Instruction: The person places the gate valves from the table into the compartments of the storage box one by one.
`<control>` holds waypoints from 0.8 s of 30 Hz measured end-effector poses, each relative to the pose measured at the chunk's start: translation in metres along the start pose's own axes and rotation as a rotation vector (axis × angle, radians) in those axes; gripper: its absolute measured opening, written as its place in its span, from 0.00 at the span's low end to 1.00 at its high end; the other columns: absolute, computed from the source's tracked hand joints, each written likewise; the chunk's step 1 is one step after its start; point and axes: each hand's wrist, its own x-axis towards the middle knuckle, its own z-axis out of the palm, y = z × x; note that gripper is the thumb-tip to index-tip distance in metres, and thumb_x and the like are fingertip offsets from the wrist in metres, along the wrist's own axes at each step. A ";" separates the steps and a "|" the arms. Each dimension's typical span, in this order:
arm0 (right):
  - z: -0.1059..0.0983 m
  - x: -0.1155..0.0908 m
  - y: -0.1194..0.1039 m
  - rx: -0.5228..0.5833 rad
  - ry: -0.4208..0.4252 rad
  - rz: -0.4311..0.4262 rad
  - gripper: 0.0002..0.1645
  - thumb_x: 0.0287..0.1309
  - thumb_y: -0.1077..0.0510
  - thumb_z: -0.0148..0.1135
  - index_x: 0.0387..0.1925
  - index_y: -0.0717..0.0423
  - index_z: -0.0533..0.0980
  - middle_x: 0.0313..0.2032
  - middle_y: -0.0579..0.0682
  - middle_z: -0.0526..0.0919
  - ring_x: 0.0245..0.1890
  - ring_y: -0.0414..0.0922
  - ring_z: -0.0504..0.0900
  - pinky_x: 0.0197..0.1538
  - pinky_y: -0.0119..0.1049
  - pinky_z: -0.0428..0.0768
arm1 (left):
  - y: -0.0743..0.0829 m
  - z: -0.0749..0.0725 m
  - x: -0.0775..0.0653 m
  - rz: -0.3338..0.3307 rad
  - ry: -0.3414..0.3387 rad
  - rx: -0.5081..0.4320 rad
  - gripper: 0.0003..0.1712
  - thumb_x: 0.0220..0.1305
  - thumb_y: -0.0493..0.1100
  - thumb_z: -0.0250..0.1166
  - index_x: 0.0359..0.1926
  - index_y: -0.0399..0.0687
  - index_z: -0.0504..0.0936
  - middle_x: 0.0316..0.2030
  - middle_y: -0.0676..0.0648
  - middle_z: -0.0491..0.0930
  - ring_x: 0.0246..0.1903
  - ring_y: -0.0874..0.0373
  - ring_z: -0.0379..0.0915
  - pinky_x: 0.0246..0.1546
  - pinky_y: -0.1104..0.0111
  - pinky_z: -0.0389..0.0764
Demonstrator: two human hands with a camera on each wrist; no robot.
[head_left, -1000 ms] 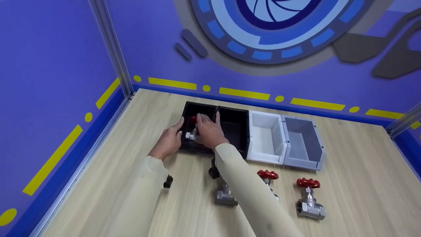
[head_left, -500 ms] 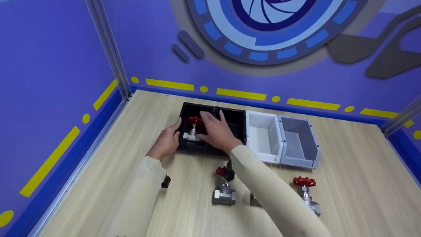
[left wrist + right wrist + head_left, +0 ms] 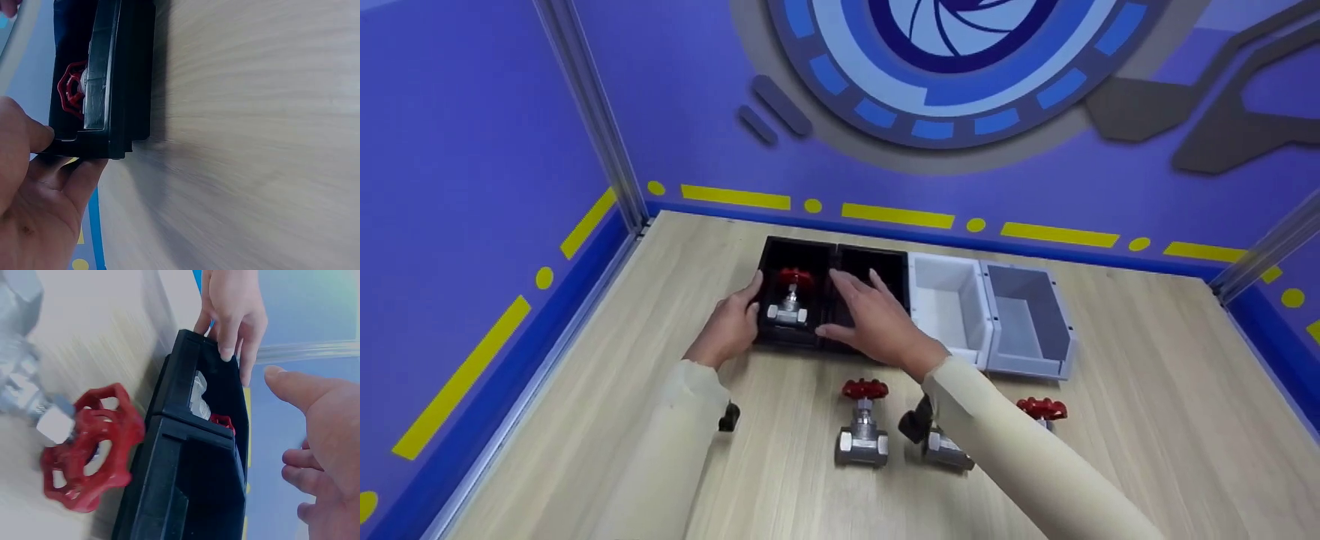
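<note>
A gate valve with a red handwheel and silver body lies inside the leftmost black bin. My left hand grips that bin's left wall. In the left wrist view, the thumb of my left hand hooks over the rim, with the fingers on the outer side. My right hand hovers above the second black bin, fingers extended and holding nothing. The right wrist view shows the thumb and fingers of my right hand spread apart, away from the valve in the bin.
A white bin and a grey bin continue the row rightward. In front stand more valves: one fully visible valve, a second valve partly behind my right sleeve, and a red handwheel whose body is mostly hidden. Purple panels border the table.
My right hand has let go of the valve in the leftmost bin and drawn back to the right. My left hand keeps its hold on the bin.
</note>
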 end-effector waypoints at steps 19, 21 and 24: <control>0.009 -0.066 0.016 0.050 -0.078 0.011 0.49 0.57 0.39 0.65 0.72 0.58 0.58 0.68 0.56 0.68 0.69 0.49 0.67 0.76 0.51 0.49 | 0.033 0.019 0.000 0.098 0.199 0.086 0.33 0.71 0.37 0.50 0.74 0.38 0.53 0.74 0.37 0.53 0.72 0.44 0.53 0.70 0.53 0.61; 0.011 -0.070 0.017 0.048 -0.089 -0.001 0.49 0.57 0.39 0.65 0.71 0.59 0.59 0.68 0.56 0.68 0.68 0.49 0.68 0.76 0.51 0.50 | 0.041 0.026 0.002 0.156 0.261 0.078 0.31 0.72 0.38 0.51 0.73 0.40 0.58 0.72 0.39 0.58 0.71 0.46 0.57 0.69 0.54 0.62; 0.015 -0.077 0.017 0.043 -0.111 -0.004 0.49 0.58 0.39 0.64 0.71 0.59 0.59 0.68 0.55 0.68 0.68 0.49 0.68 0.76 0.50 0.50 | 0.054 0.034 0.005 0.208 0.266 0.057 0.29 0.72 0.40 0.52 0.71 0.42 0.62 0.70 0.40 0.63 0.69 0.48 0.60 0.68 0.55 0.64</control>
